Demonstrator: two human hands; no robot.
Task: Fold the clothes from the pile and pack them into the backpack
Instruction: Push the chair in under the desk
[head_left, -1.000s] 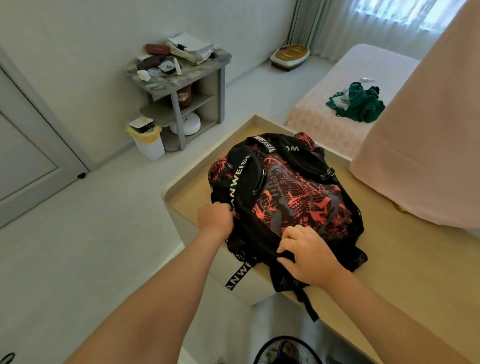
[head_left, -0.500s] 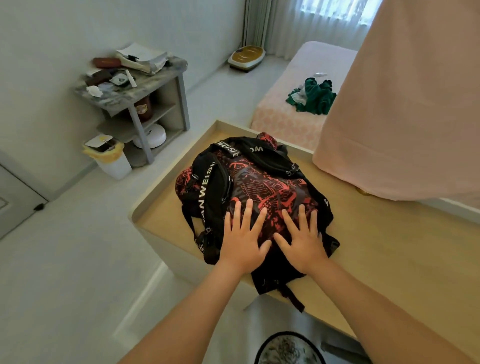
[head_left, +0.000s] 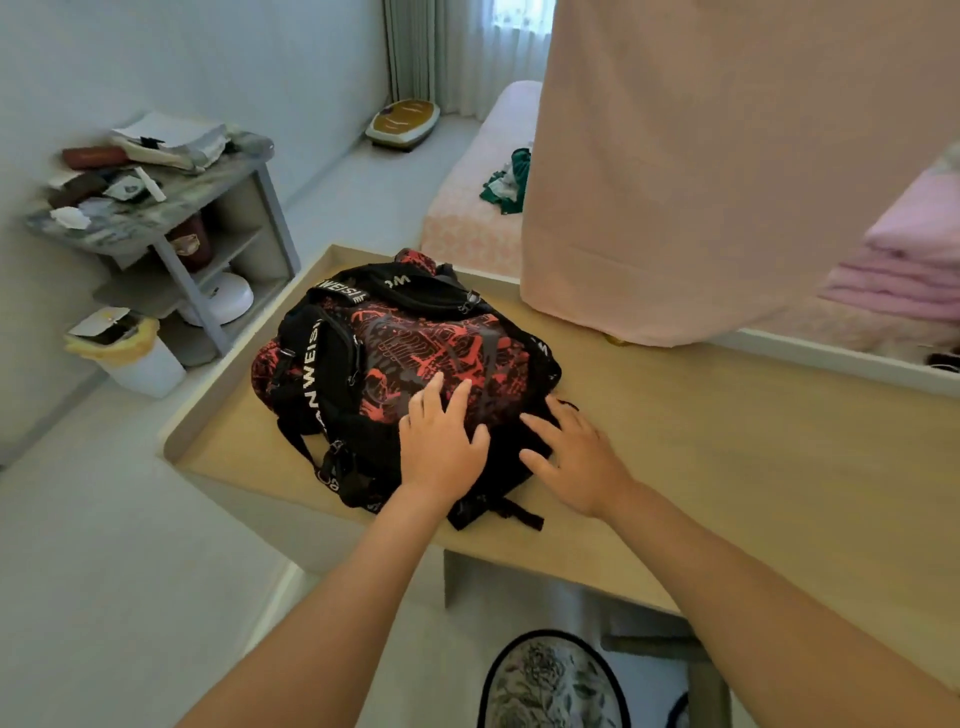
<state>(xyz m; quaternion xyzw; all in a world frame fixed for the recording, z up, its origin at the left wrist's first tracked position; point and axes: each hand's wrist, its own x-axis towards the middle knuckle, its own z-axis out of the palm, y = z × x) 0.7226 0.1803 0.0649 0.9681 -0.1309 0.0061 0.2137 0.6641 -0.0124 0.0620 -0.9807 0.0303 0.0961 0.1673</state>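
Observation:
A black backpack (head_left: 395, 353) with a red pattern and white lettering on its straps lies bulging on the wooden table (head_left: 727, 447), near the left corner. My left hand (head_left: 441, 441) rests flat on its near side, fingers straight. My right hand (head_left: 576, 457) lies open at the backpack's near right edge, fingers spread over the black fabric and the table. A small heap of green and white clothes (head_left: 506, 182) sits on the pink bed (head_left: 467, 228) beyond the table, partly hidden by a hanging pink sheet (head_left: 701, 156).
A grey shelf unit (head_left: 156, 223) cluttered with papers and small items stands at the left wall, a white bin (head_left: 130, 353) beside it. Folded pink blankets (head_left: 909, 260) lie at the right. A patterned stool seat (head_left: 550, 680) sits below the table's front edge.
Both hands went from gripping the backpack's near end to lying flat on it. Since then my right hand has slid right to the bag's edge. The view has swung left.

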